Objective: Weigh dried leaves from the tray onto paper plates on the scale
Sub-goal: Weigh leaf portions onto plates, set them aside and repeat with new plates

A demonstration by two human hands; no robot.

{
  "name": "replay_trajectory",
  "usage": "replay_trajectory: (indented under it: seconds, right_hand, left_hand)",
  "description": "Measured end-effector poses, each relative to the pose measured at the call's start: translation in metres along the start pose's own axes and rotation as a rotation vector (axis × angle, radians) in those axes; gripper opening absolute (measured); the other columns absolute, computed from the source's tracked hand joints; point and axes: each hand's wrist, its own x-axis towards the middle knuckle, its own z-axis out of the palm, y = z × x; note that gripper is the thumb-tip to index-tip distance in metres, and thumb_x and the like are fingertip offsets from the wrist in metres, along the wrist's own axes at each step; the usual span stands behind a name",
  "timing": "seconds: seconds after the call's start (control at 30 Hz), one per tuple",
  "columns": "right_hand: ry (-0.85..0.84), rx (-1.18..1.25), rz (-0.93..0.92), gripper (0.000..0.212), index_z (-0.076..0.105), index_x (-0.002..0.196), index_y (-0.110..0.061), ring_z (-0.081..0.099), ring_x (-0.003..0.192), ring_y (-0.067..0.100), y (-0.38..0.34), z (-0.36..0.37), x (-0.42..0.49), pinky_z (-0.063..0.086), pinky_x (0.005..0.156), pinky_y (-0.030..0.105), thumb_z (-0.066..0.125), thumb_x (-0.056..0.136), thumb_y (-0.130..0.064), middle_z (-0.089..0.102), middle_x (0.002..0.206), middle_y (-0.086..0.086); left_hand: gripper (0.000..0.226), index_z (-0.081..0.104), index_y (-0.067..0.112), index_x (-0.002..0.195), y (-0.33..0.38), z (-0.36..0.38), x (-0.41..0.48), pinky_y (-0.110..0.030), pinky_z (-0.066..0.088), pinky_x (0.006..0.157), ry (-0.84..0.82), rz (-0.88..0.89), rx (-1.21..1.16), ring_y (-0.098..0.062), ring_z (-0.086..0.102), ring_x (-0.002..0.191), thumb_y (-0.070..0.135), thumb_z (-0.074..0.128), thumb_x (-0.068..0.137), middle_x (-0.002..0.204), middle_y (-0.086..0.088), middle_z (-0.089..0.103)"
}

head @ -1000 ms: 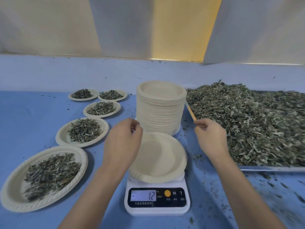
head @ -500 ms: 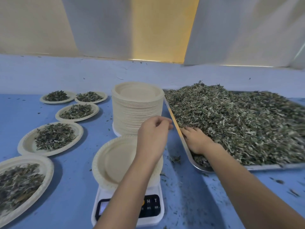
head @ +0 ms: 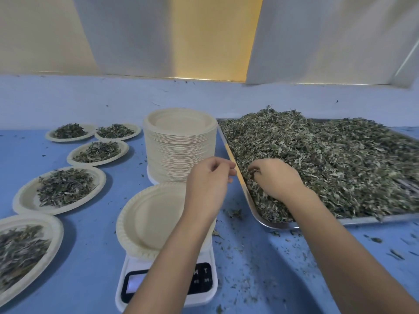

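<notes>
An empty paper plate (head: 149, 218) sits on the white digital scale (head: 205, 293); my left forearm hides most of the display. A metal tray (head: 362, 220) on the right is heaped with dried leaves (head: 335, 159). My right hand (head: 274, 180) is dug into the pile at the tray's near left corner, fingers curled round a clump of leaves. My left hand (head: 207, 186) hovers over the plate's right side, next to the tray's left rim, with loosely curled fingers that hold nothing I can see.
A tall stack of empty paper plates (head: 179, 143) stands behind the scale. Several plates with weighed leaf portions (head: 61, 189) lie in a row on the left of the blue table (head: 95, 257). Leaf crumbs are scattered in front of the tray.
My right hand has pushed further into the leaves and its fingers have closed on them. My left hand moved right from the plate's rim toward the tray edge. The view shifted right.
</notes>
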Motion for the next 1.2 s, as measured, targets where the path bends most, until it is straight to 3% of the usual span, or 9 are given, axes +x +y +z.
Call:
replay_trajectory:
  seconds: [0.07, 0.2, 0.3, 0.47, 0.73, 0.87, 1.0, 1.1, 1.2]
  right_hand:
    - [0.027, -0.058, -0.013, 0.038, 0.053, 0.131, -0.028, 0.054, 0.109, 0.031, -0.001, 0.001, 0.001, 0.047, 0.077, 0.037, 0.043, 0.095, -0.018, 0.052, 0.129, 0.006]
    - [-0.377, -0.137, -0.015, 0.057, 0.022, 0.150, -0.033, 0.024, 0.138, 0.041, 0.002, 0.020, 0.009, 0.032, 0.108, 0.051, 0.038, 0.096, -0.022, 0.018, 0.156, 0.011]
    - [-0.473, -0.106, 0.018, 0.062, 0.012, 0.151, -0.037, 0.017, 0.140, 0.044, 0.007, 0.028, 0.013, 0.028, 0.111, 0.052, 0.034, 0.097, -0.018, 0.003, 0.159, 0.010]
    - [-0.356, -0.196, -0.053, 0.039, 0.043, 0.137, -0.016, 0.054, 0.107, 0.040, 0.000, 0.025, 0.005, 0.048, 0.086, 0.040, 0.041, 0.098, -0.011, 0.039, 0.131, 0.018]
    - [-0.119, -0.155, 0.023, 0.031, 0.064, 0.104, -0.007, 0.059, 0.099, 0.037, -0.007, 0.020, -0.012, 0.037, 0.068, 0.032, 0.046, 0.084, 0.008, 0.059, 0.106, 0.017]
    - [-0.017, 0.046, 0.130, 0.038, 0.066, 0.116, -0.013, 0.060, 0.099, 0.035, -0.001, 0.018, -0.009, 0.045, 0.072, 0.032, 0.048, 0.089, 0.005, 0.064, 0.112, 0.017]
    - [0.090, 0.349, 0.254, 0.034, 0.066, 0.118, -0.020, 0.054, 0.060, 0.018, 0.009, 0.012, -0.005, 0.042, 0.052, 0.022, 0.050, 0.094, -0.002, 0.066, 0.107, 0.014]
    - [0.198, 0.526, 0.274, 0.031, 0.067, 0.116, -0.020, 0.045, 0.046, 0.010, 0.014, 0.009, -0.006, 0.033, 0.041, 0.017, 0.052, 0.094, -0.005, 0.064, 0.089, 0.008]
    - [0.269, 0.666, 0.280, 0.028, 0.067, 0.117, -0.018, 0.042, 0.043, 0.007, 0.015, 0.004, -0.010, 0.028, 0.034, 0.010, 0.056, 0.094, -0.009, 0.058, 0.082, 0.004]
  left_hand:
    - [0.027, 0.066, 0.026, 0.074, -0.001, 0.002, -0.001, -0.018, 0.040, 0.060, -0.006, 0.000, 0.012, -0.004, 0.062, 0.067, 0.013, 0.048, 0.089, 0.077, 0.008, 0.070]
    - [0.027, 0.066, 0.026, 0.072, -0.002, 0.004, -0.002, -0.018, 0.039, 0.059, -0.021, -0.003, 0.021, -0.005, 0.061, 0.066, 0.014, 0.048, 0.089, 0.075, 0.009, 0.070]
    - [0.027, 0.066, 0.025, 0.074, -0.003, 0.004, -0.003, -0.018, 0.039, 0.060, -0.020, -0.014, 0.019, -0.007, 0.062, 0.067, 0.013, 0.048, 0.090, 0.078, 0.007, 0.071]
    - [0.026, 0.066, 0.022, 0.075, -0.002, 0.005, -0.003, -0.020, 0.039, 0.060, -0.018, -0.064, -0.017, -0.008, 0.062, 0.067, 0.012, 0.049, 0.090, 0.078, 0.005, 0.070]
    - [0.025, 0.067, 0.021, 0.075, 0.000, 0.015, -0.006, -0.022, 0.043, 0.066, 0.009, -0.098, -0.033, -0.006, 0.062, 0.070, 0.012, 0.048, 0.089, 0.076, 0.008, 0.070]
    - [0.021, 0.061, 0.016, 0.083, -0.001, 0.026, 0.002, -0.023, 0.047, 0.072, 0.115, -0.288, -0.315, -0.012, 0.061, 0.087, 0.010, 0.044, 0.092, 0.089, 0.001, 0.066]
    - [0.029, 0.037, 0.021, 0.066, -0.002, 0.052, 0.021, -0.025, 0.033, 0.061, 0.147, -0.470, -0.445, -0.014, 0.038, 0.067, 0.010, 0.038, 0.093, 0.071, 0.003, 0.040]
    - [0.025, 0.058, 0.012, 0.108, -0.006, 0.074, 0.031, -0.031, 0.035, 0.085, 0.121, -0.551, -0.537, -0.017, 0.049, 0.104, 0.023, 0.037, 0.098, 0.108, -0.002, 0.053]
    - [0.048, 0.038, 0.011, 0.143, -0.004, 0.092, 0.036, -0.034, 0.029, 0.102, 0.084, -0.621, -0.597, -0.022, 0.036, 0.134, 0.032, 0.033, 0.100, 0.147, -0.007, 0.039]
